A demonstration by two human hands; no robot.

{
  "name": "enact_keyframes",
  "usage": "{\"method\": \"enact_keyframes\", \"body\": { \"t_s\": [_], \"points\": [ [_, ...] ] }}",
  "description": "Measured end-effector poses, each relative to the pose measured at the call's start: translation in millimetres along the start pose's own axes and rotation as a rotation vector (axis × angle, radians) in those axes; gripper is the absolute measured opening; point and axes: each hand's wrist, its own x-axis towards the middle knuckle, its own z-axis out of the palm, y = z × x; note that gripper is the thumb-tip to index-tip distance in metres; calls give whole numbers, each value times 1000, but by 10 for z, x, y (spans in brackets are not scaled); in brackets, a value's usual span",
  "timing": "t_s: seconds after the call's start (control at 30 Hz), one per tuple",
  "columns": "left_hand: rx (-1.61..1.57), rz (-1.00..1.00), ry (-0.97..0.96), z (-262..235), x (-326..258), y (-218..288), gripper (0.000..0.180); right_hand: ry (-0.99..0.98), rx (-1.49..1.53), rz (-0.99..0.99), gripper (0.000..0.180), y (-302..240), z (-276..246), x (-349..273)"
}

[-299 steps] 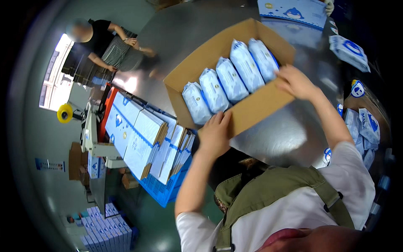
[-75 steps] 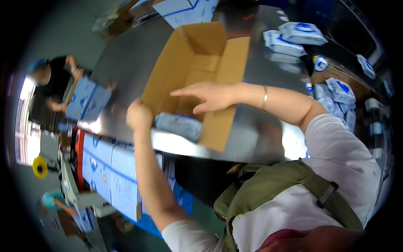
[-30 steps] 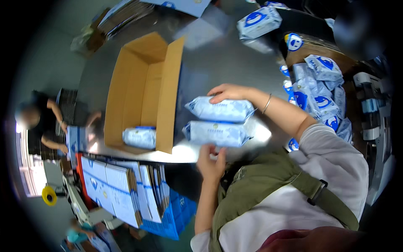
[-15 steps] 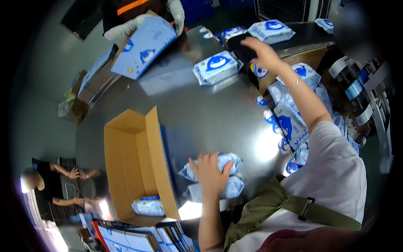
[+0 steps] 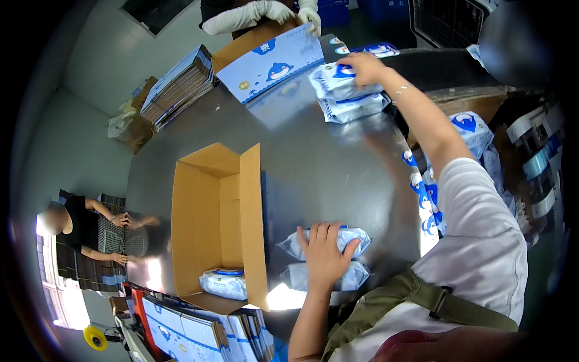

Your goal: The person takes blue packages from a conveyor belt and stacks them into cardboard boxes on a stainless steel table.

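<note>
My left hand (image 5: 329, 256) lies over two white-and-blue packs of wipes on the metal table, its fingers spread across the far pack (image 5: 356, 239). The near pack (image 5: 353, 277) shows partly beneath the palm. Farther off, my right hand (image 5: 367, 69) grips a pack of wipes (image 5: 332, 81) with a blue whale on it, its fingers curled over the top. That pack sits on another pack (image 5: 353, 110). Left of my left hand stands an open cardboard box (image 5: 205, 193), with a pack of wipes (image 5: 223, 285) inside at its near end.
Across the metal table (image 5: 301, 175), a gloved person handles a whale-printed box (image 5: 271, 69). Flattened cartons (image 5: 178, 87) are stacked at far left, more cartons (image 5: 187, 329) at near left. Loose packs (image 5: 473, 130) lie right of the table. Another person (image 5: 81, 226) is at far left.
My right hand has come down onto a pack and brought it onto the one on the table. The gloved person's box has been turned and lowered. My left hand stays on its two packs.
</note>
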Motion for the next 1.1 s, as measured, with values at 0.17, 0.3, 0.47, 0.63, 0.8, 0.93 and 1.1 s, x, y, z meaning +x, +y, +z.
{"method": "enact_keyframes", "body": {
  "t_s": [0.17,0.3,0.47,0.63,0.8,0.93,1.1],
  "points": [
    [17,17,6,15,-1,-36,47,-178,56,8,85,-359,51,86],
    [-10,53,0,27,-56,-34,47,-294,30,-155,76,-684,-276,-695],
    [-91,125,-63,-32,-215,37,50,111,-65,-419,79,-1111,-78,-2560],
    [-145,200,-101,-92,-340,51,51,78,2,-307,93,-1438,22,-2844],
    [-118,49,316,-288,-713,31,46,-398,305,-59,100,-809,60,-1613],
    [-659,-855,461,-38,-1737,-132,42,-637,580,37,96,-306,428,-1307],
    [-1347,-1125,325,214,-1634,81,55,-817,1143,85,92,-1173,653,-1872]
  ]
}}
